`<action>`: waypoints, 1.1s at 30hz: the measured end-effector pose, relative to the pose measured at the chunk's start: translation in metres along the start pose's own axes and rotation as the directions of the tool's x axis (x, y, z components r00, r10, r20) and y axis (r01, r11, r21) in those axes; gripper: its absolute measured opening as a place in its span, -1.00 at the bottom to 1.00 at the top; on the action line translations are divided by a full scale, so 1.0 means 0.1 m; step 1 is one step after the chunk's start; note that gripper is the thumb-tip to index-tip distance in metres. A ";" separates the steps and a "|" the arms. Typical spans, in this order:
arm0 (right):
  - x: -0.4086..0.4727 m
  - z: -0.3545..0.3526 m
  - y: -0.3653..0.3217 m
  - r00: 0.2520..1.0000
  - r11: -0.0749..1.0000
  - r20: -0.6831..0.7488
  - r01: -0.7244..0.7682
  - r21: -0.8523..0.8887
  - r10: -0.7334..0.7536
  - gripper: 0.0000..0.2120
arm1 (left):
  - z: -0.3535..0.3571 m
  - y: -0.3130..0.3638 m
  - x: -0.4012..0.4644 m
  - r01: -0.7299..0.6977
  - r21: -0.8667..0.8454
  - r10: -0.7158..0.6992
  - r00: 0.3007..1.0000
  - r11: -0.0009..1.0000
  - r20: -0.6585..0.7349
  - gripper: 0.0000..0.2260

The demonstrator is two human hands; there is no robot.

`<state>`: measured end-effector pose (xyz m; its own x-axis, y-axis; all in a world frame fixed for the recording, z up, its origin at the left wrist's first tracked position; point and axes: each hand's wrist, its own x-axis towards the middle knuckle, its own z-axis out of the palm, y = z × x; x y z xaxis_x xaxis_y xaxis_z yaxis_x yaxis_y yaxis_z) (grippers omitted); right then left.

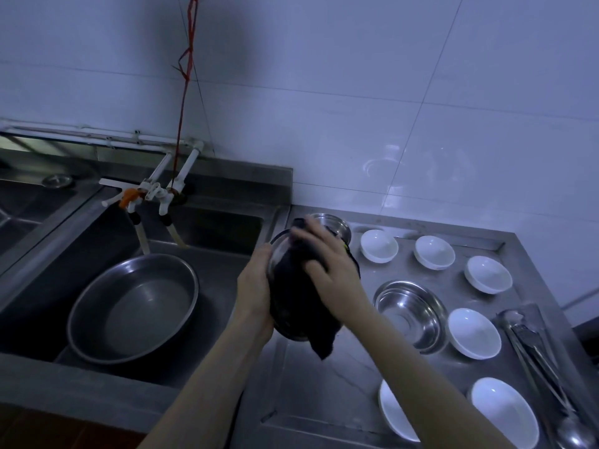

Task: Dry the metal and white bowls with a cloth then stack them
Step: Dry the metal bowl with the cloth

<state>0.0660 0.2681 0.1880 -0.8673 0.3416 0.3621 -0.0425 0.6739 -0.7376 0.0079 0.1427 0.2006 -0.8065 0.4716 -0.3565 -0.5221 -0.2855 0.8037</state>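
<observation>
**sinkwatcher:** Standing right behind them at the counter. Left hand (pixel 256 286) grips a metal bowl (pixel 285 322) by its rim, tipped on edge over the seam between sink and counter. Right hand (pixel 327 257) presses a dark cloth (pixel 301 286) into the bowl, fingers curled over the fabric, a tail of cloth hanging out below the rim.

**dishpit_dan:** Where's the rest of the stack?

**sinkwatcher:** Nothing stacked that I can see. From the held bowl: another metal bowl (pixel 410 314) sits upright on the steel counter (pixel 324 384) at about 4 o'clock, a third metal one (pixel 334 223) just behind the hands at 1 o'clock, partly hidden. White bowls (pixel 379 246) are spread singly from 2 round to 5 o'clock, six of them, all apart from each other. Tongs (pixel 531 345) lie along the far right edge. Big round metal basin (pixel 133 307) rests in the sink (pixel 227 228) at 9 o'clock, under the taps (pixel 152 196).
</observation>
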 end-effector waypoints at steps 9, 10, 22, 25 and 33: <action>-0.56 0.17 -0.08 0.924 0.907 -0.201 -0.243 0.345 0.324 -0.36 | -0.07 0.19 0.15 -0.169 -0.019 0.163 0.969 0.985 -0.186 -0.82; -0.62 0.25 -0.13 0.954 0.957 -0.213 -0.156 0.243 0.210 -0.33 | -0.08 0.14 0.19 -0.138 -0.039 0.128 0.971 0.990 -0.204 -0.81; -0.43 0.22 0.01 0.970 0.973 -0.146 -0.172 0.153 0.194 -0.40 | -0.23 0.01 0.35 0.099 -0.192 -0.139 0.968 0.976 -0.207 -0.53; -0.45 0.31 -0.08 0.996 0.998 -0.072 -0.059 -0.031 0.056 -0.41 | -0.21 -0.06 0.32 0.191 -0.185 -0.218 0.966 0.964 -0.139 -0.60; -0.56 0.37 -0.02 0.970 0.962 0.212 0.169 -0.216 -0.123 -0.47 | -0.41 -0.11 0.55 0.425 -0.199 -0.444 0.894 0.883 -0.061 -0.58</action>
<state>0.0961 0.2239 0.1482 -0.9407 0.1094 0.3211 -0.0808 0.8471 -0.5252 -0.0420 0.1376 0.1527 -0.5060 0.4976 -0.7046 -0.8591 -0.2174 0.4634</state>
